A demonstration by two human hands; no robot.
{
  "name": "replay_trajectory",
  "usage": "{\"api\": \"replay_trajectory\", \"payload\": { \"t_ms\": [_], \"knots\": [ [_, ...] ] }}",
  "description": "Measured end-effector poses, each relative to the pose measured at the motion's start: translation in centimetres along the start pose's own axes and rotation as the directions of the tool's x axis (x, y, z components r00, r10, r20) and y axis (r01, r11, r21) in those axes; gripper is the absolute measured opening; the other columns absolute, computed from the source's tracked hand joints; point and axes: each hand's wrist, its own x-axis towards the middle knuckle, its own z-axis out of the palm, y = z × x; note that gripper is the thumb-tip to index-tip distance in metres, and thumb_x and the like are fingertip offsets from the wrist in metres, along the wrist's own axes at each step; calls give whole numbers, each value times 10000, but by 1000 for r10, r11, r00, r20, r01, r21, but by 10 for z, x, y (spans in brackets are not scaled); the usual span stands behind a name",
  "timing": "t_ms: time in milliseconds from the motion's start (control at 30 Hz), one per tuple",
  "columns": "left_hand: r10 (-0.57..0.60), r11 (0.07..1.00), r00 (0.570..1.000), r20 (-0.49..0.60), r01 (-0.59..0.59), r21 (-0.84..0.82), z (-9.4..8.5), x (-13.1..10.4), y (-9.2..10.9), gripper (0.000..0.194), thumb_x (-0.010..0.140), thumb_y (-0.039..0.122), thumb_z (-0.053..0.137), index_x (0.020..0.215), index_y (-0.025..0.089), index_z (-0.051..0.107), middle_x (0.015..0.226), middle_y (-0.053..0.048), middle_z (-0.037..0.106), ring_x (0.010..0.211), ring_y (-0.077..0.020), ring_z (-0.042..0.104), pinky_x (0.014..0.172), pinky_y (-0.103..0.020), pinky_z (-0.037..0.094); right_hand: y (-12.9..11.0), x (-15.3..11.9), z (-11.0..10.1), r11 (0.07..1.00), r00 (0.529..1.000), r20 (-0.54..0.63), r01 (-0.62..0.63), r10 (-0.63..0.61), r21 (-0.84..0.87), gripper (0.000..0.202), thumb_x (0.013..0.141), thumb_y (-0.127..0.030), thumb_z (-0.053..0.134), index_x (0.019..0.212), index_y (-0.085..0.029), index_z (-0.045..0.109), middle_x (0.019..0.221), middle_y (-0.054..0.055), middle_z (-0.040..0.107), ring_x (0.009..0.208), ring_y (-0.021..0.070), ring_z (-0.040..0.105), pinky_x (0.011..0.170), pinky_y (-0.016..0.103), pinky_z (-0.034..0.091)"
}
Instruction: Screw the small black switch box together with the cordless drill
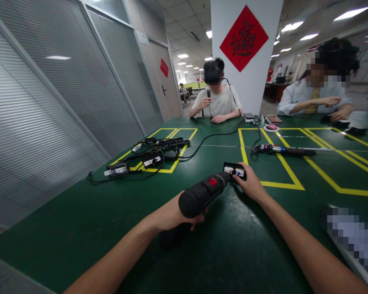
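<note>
My left hand (171,212) is wrapped round the grip of a black power drill (202,194) with a red switch on top. The drill points right and away from me, its chuck end at a small black case (240,166) with white and blue parts inside. Whether the tip touches those parts is too small to tell. Fingers and thumb of my right hand (253,183) pinch the case at its right side, holding it over the green table (135,216).
Black cabled devices (153,157) lie at the left. A cabled tool (286,150) lies at the right, near yellow tape (282,185). A pink round object (271,127) sits further back. Two people (219,98) sit opposite. A blurred-out flat object (355,237) is at the right edge.
</note>
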Motion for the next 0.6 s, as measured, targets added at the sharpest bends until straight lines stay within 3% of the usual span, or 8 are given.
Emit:
{"api": "replay_trajectory", "payload": {
  "t_ms": [333, 600],
  "knots": [
    [29, 999, 1000, 8, -29, -18, 0, 0, -4, 301, 711, 218, 763, 955, 119, 617, 895, -54, 630, 569, -82, 565, 505, -217, 490, 1, 0, 2, 1000, 1000, -16, 12, -12, -1, 511, 832, -371, 576, 1303, -222, 446, 1221, 96, 529, 1119, 258, 562, 1014, 445, 436],
    [-32, 999, 999, -10, 32, -29, -1, 0, -6, 302, 715, 235, 753, 949, 119, 602, 856, -43, 604, 555, -85, 554, 504, -235, 472, 1, -1, 2, 1000, 1000, -15, 0, 0, -20, 524, 837, -375, 568, 1318, -211, 442, 1262, 110, 516, 1154, 269, 546, 1029, 445, 420]
  ]
}}
